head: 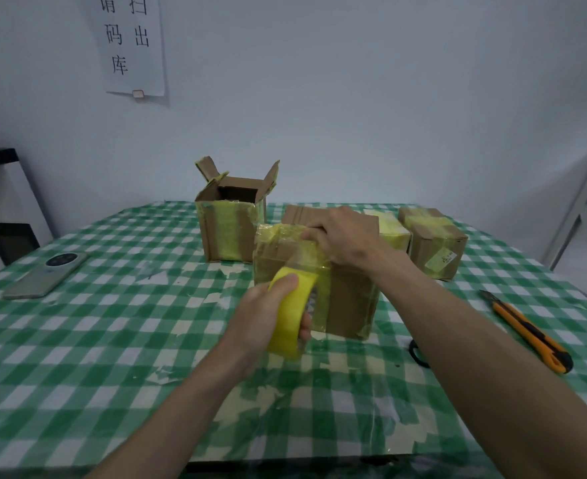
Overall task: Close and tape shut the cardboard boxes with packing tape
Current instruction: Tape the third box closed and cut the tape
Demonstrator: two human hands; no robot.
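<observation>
Two bare forearms enter from the bottom edge of the frame, one from the lower left and one from the lower right, and both run up toward the centre. No sleeve shows on either arm as far as the frame's edge. The left hand (268,312) sits just below the centre, the right hand (344,236) just above it. Neither wrist carries a watch, band or bracelet, and no ring or glove shows on the visible fingers. The fingernails that can be seen look short and unpainted.
</observation>
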